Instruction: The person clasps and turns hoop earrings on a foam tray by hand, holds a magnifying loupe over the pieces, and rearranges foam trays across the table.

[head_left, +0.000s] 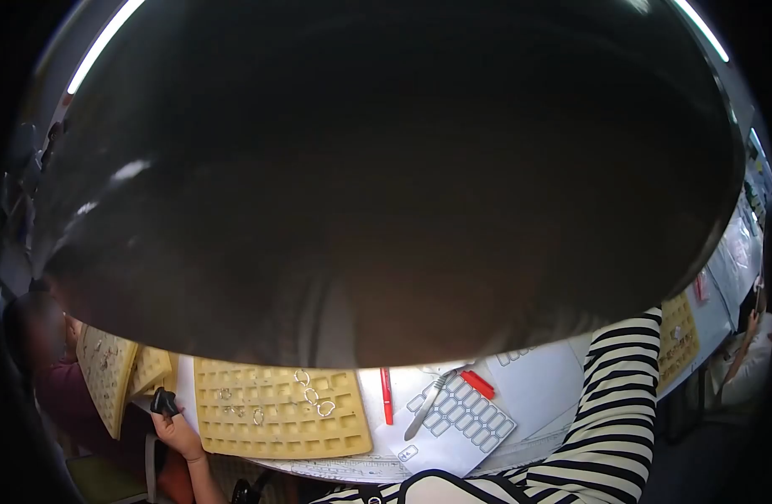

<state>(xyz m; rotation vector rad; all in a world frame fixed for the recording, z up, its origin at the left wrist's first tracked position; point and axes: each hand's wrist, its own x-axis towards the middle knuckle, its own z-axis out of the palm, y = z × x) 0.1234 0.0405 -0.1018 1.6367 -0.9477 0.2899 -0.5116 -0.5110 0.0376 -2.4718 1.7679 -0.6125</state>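
— Biggest first?
— Dark glossy dome (386, 168), smooth and curved, blocking most of the view. Below it, white table (545, 395).
— Then?
— Yellow tray (277, 428), flat on the table just right of the left hand (177, 430). Gridded with shallow square pockets, matte, probably silicone or soft plastic: likely light and bendy, best lifted by two opposite edges to avoid spilling.
— Next down?
— White label sheet (461, 420), thin, floppy paper. Across it, a slim silver tool (423, 407), stiff metal, probably slippery; best pinched mid-shaft. Beside it a red pen (387, 395) and a red cap (478, 385).
— Hands?
— Left hand closed around a small black object (163, 401) at the tray's left edge; looks hard, light, easy to palm. Right hand hidden behind the dome; only the striped sleeve (621, 412) showing, so cannot tell its state.
— Smallest?
— Metal rings (314, 395) in the tray pockets: tiny, shiny, light, easily lost; fingertip or tool work, by the look of it.
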